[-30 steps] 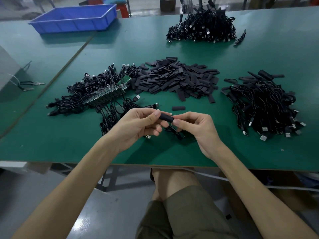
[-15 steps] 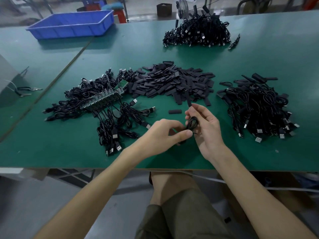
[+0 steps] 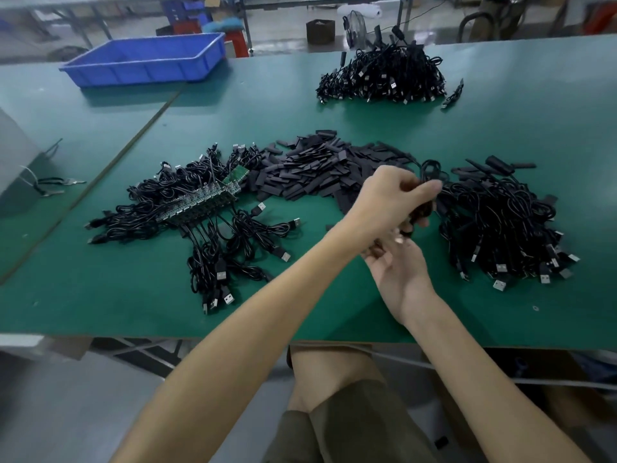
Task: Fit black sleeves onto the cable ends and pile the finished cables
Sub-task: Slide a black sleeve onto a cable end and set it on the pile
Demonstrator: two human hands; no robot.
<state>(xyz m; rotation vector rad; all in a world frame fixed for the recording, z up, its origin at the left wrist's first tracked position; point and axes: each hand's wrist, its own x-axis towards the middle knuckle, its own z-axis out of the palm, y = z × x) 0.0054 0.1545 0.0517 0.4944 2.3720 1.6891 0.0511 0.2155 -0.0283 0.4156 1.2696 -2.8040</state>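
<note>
My left hand (image 3: 392,200) reaches across to the right and grips a coiled black cable (image 3: 430,168), whose loop sticks up above my fingers. Just below it lies my right hand (image 3: 397,272), palm up with relaxed fingers, their tips partly hidden under the left hand. The cable hangs beside the left edge of the right-hand cable pile (image 3: 500,222). A heap of flat black sleeves (image 3: 314,175) lies behind my hands. At the left a tangle of black cables (image 3: 207,242) spreads around green circuit boards (image 3: 207,198).
Another cable pile (image 3: 384,78) lies at the far side of the green table (image 3: 100,295). A blue bin (image 3: 143,61) stands at the back left. Metal tools (image 3: 50,187) lie at the left edge. My knee is under the near edge.
My left hand took the coiled cable and carried it up and right toward the right-hand pile. My right hand let go and dropped below, palm up. The view shifted.
</note>
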